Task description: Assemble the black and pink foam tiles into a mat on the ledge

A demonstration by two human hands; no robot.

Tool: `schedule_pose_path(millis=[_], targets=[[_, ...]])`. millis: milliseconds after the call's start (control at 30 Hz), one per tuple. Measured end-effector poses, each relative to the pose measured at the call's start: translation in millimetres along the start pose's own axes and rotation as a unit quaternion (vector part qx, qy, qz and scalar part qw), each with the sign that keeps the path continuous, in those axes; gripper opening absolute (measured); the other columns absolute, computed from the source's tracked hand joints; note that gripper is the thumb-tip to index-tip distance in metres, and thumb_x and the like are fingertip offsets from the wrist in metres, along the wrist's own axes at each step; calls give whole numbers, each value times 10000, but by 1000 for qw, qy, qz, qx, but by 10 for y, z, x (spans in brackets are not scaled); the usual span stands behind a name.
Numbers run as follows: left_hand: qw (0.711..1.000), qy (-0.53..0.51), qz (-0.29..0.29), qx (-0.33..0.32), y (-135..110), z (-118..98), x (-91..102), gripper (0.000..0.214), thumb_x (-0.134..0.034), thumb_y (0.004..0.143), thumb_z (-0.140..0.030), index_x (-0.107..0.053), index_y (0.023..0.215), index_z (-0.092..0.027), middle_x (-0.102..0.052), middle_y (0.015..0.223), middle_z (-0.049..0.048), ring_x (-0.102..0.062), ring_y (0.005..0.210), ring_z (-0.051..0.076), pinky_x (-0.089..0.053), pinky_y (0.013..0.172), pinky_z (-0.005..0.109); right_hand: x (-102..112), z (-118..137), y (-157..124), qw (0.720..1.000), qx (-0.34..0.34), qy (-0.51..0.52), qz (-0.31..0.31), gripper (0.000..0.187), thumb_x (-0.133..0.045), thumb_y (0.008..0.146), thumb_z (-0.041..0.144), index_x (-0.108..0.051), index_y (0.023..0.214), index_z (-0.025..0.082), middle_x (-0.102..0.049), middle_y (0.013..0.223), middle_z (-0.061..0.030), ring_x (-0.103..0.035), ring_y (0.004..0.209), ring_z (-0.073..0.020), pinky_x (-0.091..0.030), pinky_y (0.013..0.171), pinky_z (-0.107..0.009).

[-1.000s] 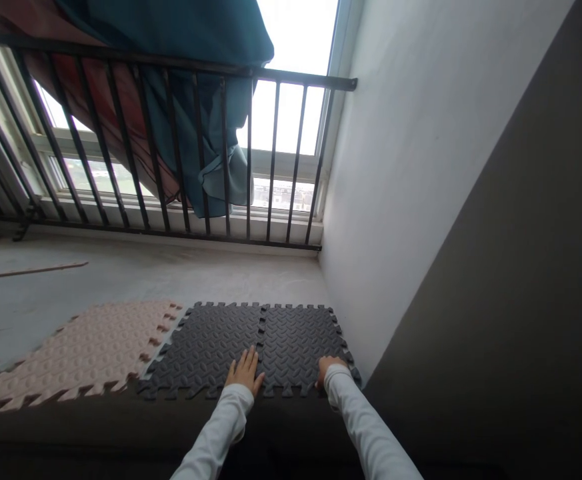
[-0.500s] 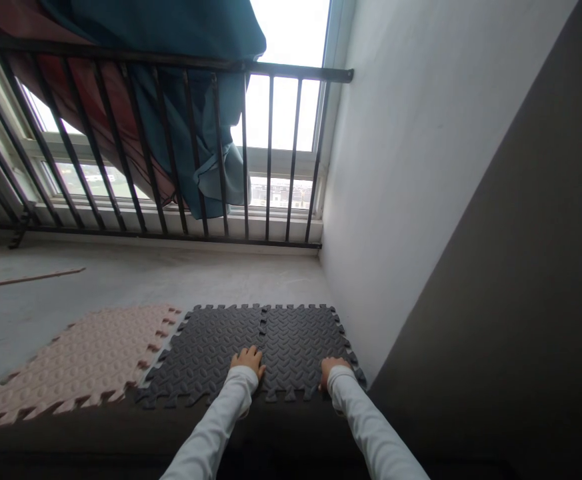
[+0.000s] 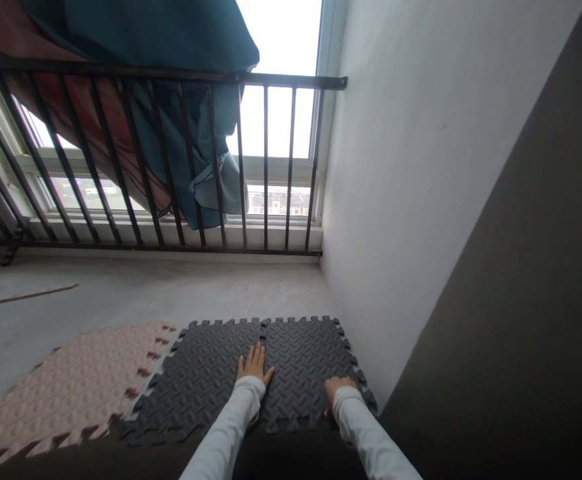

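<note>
- Flattening left hand (image 3: 255, 365) over the middle seam of the dark mats (image 3: 201, 383) on the floor (image 3: 171, 293), fingers uncurled since a moment ago, likely pressing the joint.
- Curling right hand (image 3: 339, 388) at the dark mats' near right edge; grip unclear.
- Lying left of the dark mats, pink mat (image 3: 71, 393); standing beyond, railing (image 3: 171, 72).

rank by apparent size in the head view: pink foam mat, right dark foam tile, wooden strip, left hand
1. pink foam mat, partly cut off
2. right dark foam tile
3. left hand and wooden strip: unsure, the strip is thin and farther off
</note>
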State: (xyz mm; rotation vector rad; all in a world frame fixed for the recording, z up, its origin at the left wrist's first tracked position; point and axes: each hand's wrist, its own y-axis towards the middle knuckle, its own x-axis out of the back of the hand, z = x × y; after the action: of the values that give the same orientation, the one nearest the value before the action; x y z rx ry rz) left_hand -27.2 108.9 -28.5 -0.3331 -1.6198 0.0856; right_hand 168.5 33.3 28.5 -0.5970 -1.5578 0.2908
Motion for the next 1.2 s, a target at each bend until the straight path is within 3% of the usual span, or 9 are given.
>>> schedule_pose_path(millis=[100, 267, 433, 533, 667, 833, 1000, 1100, 1200], targets=[[1000, -3, -4, -4, 10, -5, -14, 636, -228, 775, -455, -191, 1343, -172, -97, 1432, 1, -88, 1309, 195, -113, 1047, 465, -24, -3, 15, 1000, -1, -3, -1, 785, -772, 367, 287, -545, 1110, 174, -517, 1196, -132, -430, 1123, -330, -375, 915, -474], [1000, -10, -7, -20, 113, 11, 180, 613, -290, 750, -489, -361, 1279, -185, -261, 1398, 56, -237, 1264, 235, -214, 1008, 476, 8, 20, 0, 1000, -11, -4, 10, 791, -776, 383, 260, -526, 1128, 170, -525, 1182, -147, -440, 1116, -322, -379, 906, -481], [1000, 9, -13, -14, 404, 17, 257, 648, -206, 787, -480, -135, 1353, -174, -64, 1437, 18, -89, 1308, 176, -109, 1051, 438, 24, 19, 19, 1000, -15, 10, 6, 508, -649, 619, 291, -543, 1103, 182, -537, 1170, -136, -457, 1112, -283, -370, 907, -486], [1000, 9, 20, -14, 542, 8, 193, 631, -153, 799, -473, -114, 1354, -175, -36, 1435, -12, -57, 1311, 160, -105, 1055, 431, 5, 19, 64, 1000, -22, 18, 11, 492, -634, 637, 310, -542, 1104, 188, -543, 1162, -135, -446, 1120, -290, -365, 904, -502], [1000, 9, 22, -17, 605, -4, 169, 621, -210, 787, -470, -208, 1337, -179, -110, 1431, 3, -107, 1306, 179, -143, 1038, 471, -27, 28, 114, 999, -27, 30, 19, 457, -616, 656, 345, -555, 1086, 204, -556, 1138, -146, -439, 1128, -293, -352, 903, -528], [999, 1, -4, -37, 714, -5, 323, 551, -259, 792, -452, -386, 1261, -192, -328, 1363, 73, -294, 1243, 198, -171, 1026, 470, -59, 18, 116, 999, -25, 27, -1, 382, -550, 711, 337, -568, 1068, 203, -568, 1118, -152, -461, 1106, -297, -359, 884, -543], [1000, 1, -21, -5, 837, -36, 214, 590, -265, 795, -448, -208, 1335, -217, -107, 1431, 28, -129, 1302, 188, -164, 1032, 439, -82, 0, 141, 999, -18, 28, 7, 361, -473, 756, 301, -552, 1092, 197, -545, 1158, -141, -448, 1119, -290, -354, 898, -528], [1000, 3, 21, 1, 870, -42, 169, 608, -281, 783, -467, -181, 1338, -238, -86, 1434, 4, -82, 1309, 182, -123, 1042, 442, -67, -1, 133, 1000, -15, 22, 16, 402, -505, 733, 311, -539, 1112, 181, -518, 1191, -146, -438, 1125, -304, -339, 912, -531], [997, -37, 59, -14, 870, 58, 250, 591, -260, 793, -457, -163, 1340, -255, -123, 1432, 4, -139, 1300, 173, -168, 1030, 437, -16, 6, 86, 999, -23, 27, 22, 418, -520, 727, 318, -530, 1122, 182, -515, 1195, -141, -429, 1135, -295, -341, 919, -516]])
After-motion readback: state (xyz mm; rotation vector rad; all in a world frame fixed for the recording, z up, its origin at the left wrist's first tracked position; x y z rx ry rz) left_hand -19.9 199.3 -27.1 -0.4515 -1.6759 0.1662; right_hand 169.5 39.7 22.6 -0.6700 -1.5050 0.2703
